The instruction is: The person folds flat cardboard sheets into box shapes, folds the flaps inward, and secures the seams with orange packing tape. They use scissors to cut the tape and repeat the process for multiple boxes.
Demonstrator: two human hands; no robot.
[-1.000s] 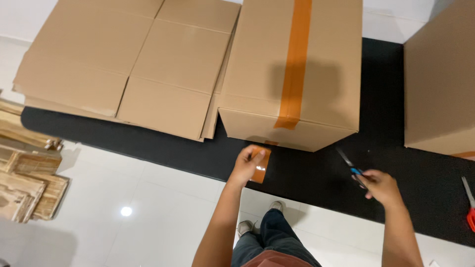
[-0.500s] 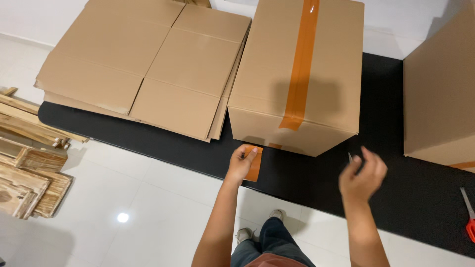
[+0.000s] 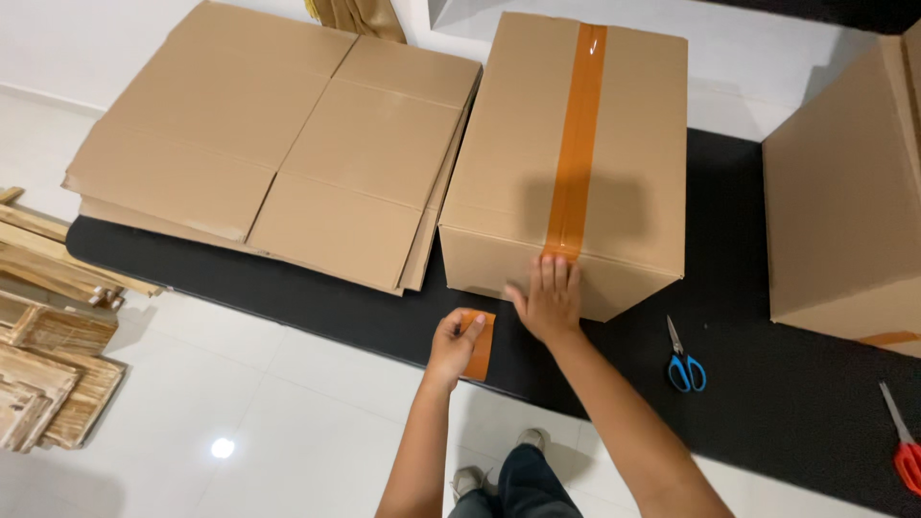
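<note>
hands (image 3: 504,321) on taped box (image 3: 576,153)

Floor: glossy white tile (image 3: 288,422), with one small bright reflection of a ceiling light (image 3: 223,448) at lower left. Black mat (image 3: 767,403) laid across the floor, textured surface. Stack of rough wooden planks (image 3: 43,364) at the left edge, partly off the mat. White wall base (image 3: 58,48) at upper left.
</note>
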